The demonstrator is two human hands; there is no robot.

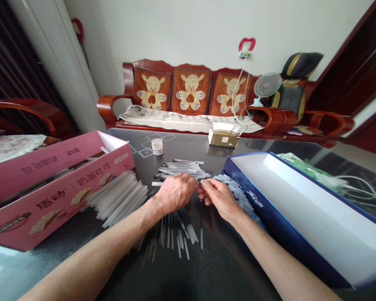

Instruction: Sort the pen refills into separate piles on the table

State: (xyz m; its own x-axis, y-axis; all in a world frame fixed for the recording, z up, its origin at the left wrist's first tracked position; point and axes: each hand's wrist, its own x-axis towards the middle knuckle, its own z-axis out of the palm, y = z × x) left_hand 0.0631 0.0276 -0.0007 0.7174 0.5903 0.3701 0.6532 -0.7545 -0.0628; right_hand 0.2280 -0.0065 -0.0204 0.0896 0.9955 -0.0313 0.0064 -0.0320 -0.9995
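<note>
Working inside the worktop's [191, 144] far edge, left hand [179, 189] and right hand [217, 195] each have a narrow grip, contents unclear; steady fingertips should help align tubes [184, 169].

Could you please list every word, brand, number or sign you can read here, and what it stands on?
"吐司": ends a line on the front of the pink box.
Pink box, other lettering: too blurred to quote surely.
Blue box, white lettering: too blurred to read.
Small tub and tissue box, printing: too small to read.
</note>
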